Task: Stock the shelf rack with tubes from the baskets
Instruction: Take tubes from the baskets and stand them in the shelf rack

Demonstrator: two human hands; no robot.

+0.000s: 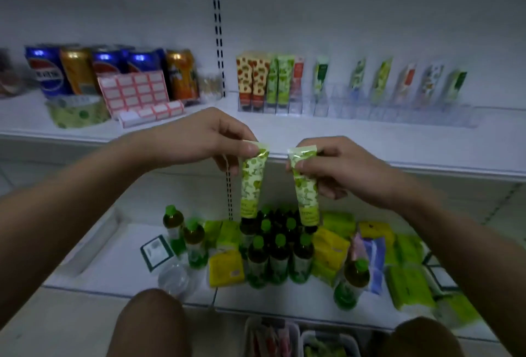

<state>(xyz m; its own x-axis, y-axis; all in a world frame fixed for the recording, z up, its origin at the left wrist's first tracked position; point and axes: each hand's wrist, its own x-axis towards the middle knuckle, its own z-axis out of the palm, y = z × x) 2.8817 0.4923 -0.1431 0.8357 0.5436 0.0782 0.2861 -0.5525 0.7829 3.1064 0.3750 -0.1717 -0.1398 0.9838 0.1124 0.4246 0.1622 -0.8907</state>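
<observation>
- Landmark: the clear rack (355, 112), a row of transparent dividers on the white upper shelf (370, 140), right of the slotted upright.
- Left of the rack, on the same shelf: a row of drink cans (113, 72), a sheet of red-bordered labels (133, 90) leaning against them, and a green patterned tape roll (76, 112) at the front.
- Left hand (205, 140): below and in front of the rack's left end. Thumb and forefinger pinch the crimped top edge of the left green tube (252, 183); the other fingers are curled beneath. The tube hangs cap end down.
- Right hand (338, 169): below the rack's left-centre, just beside the left hand but apart from it. Thumb and fingers grip the upper part of the right green tube (304, 191), which hangs cap end down, tilted slightly.
- The two held tubes are near each other, not touching.
- In the rack: stocked tubes (264, 80) stand upright, packed close at the left end and spaced out toward the right.
- Below the rack, on the lower shelf: green-capped bottles (277, 254) grouped behind the held tubes, with yellow and green packets (410, 285) to their right.
- At the bottom edge, below the rack's left end: two baskets (301, 339) between the person's knees; contents indistinct.
</observation>
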